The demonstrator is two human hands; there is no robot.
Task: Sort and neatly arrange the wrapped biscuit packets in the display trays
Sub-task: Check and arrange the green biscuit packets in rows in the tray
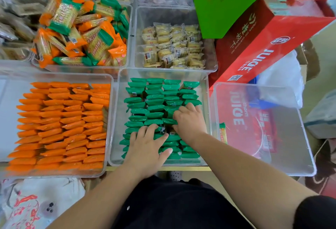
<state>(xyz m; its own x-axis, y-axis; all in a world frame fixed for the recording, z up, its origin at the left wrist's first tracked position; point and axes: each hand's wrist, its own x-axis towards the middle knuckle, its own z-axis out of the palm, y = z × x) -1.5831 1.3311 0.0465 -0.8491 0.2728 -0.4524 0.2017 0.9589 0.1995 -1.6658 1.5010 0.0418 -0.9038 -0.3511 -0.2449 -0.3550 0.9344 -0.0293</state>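
**A:** Left hand point(148, 145) lies flat, fingers straight and spread, pressing on the near rows of green packets point(154, 99) in the middle tray point(116, 119). It holds nothing. And the other?

**B:** The right hand point(190, 121) sits just beside it, further back, fingers bent with their tips dug into the rows. Whether it pinches a packet, I cannot tell.

**A:** How will they handle?

**B:** Light, I'd judge, with slick, crinkly film over a stiff, brittle stack of biscuits. Take one by its long sides, not the crimped ends, and don't squeeze. They stand on edge, so pulling one out could topple its row.

**A:** And across the display, left to right?

**B:** Orange packets point(60, 125) fill the left tray point(54, 76) in tidy rows. Behind it a mixed heap point(81, 34) of orange and green lies unsorted. Then comes the green tray, then one lone packet point(223, 133) upright at the left wall of the right tray point(272, 156).

**A:** Any writing?

**B:** "JUICE" in white on the red box point(263, 47), and again through the clear tray. The packet print is too small to read.
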